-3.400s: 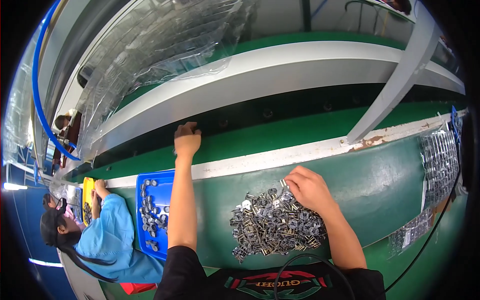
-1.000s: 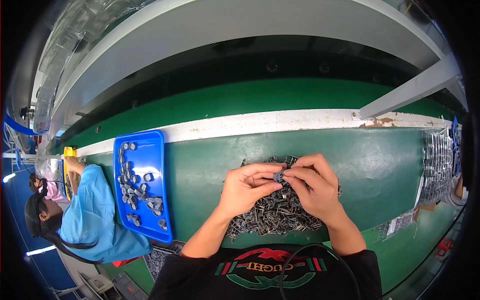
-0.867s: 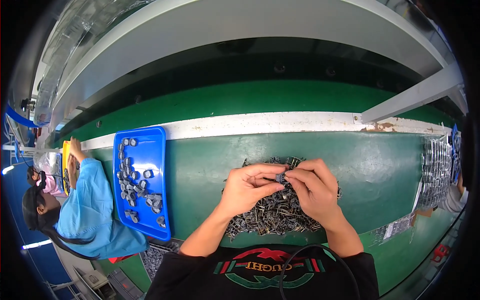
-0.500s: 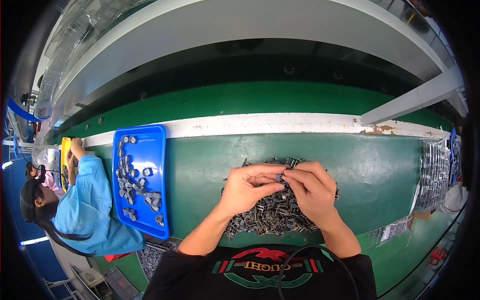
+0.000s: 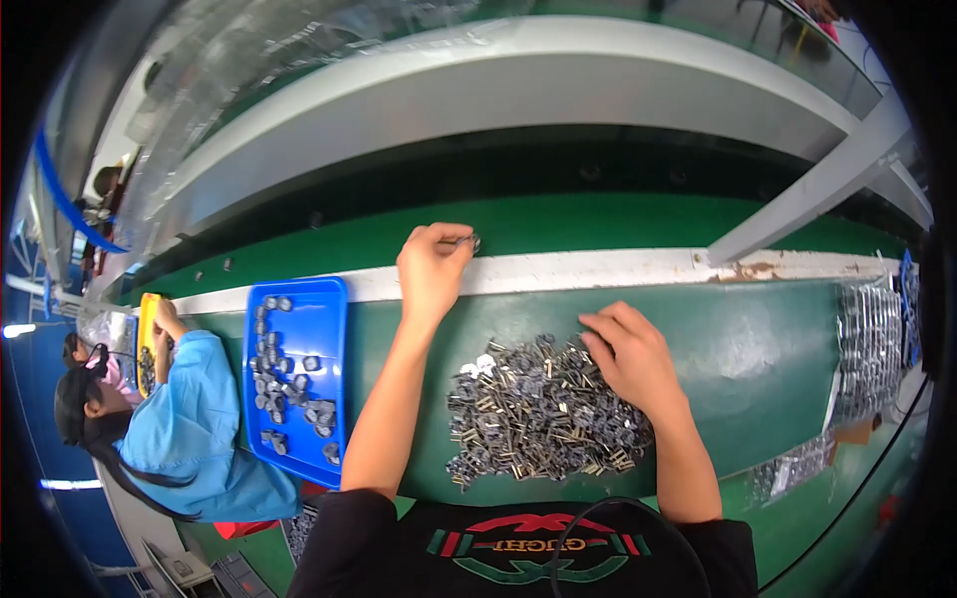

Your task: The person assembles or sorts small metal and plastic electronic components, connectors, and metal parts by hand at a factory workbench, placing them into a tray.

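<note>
My left hand [image 5: 435, 271] is raised beyond the white strip, its fingers pinched on a small dark grey plastic part [image 5: 475, 242] that pokes out at the fingertips. The part's exact kind is too small to tell. At the upper right edge of a pile of small grey parts with brass-coloured metal pins [image 5: 538, 419], my right hand [image 5: 633, 357] hovers with thumb and forefinger a little apart. Nothing shows between those fingers. To the left of my left forearm is a blue tray [image 5: 344, 379] holding several grey, cap-like pieces.
A white strip [image 5: 588, 265] runs across the green table [image 5: 738, 399], with a darker green belt [image 5: 558, 219] beyond it. A grey metal post [image 5: 807, 189] slants at the right, near stacked clear plastic trays [image 5: 865, 344]. At left, a person in blue [image 5: 199, 419] works at a yellow tray [image 5: 148, 324].
My hands were together over the pile; now they are apart. The left has gone forward and left with a small part, and the right has stayed near the pile with its fingers loosened.
</note>
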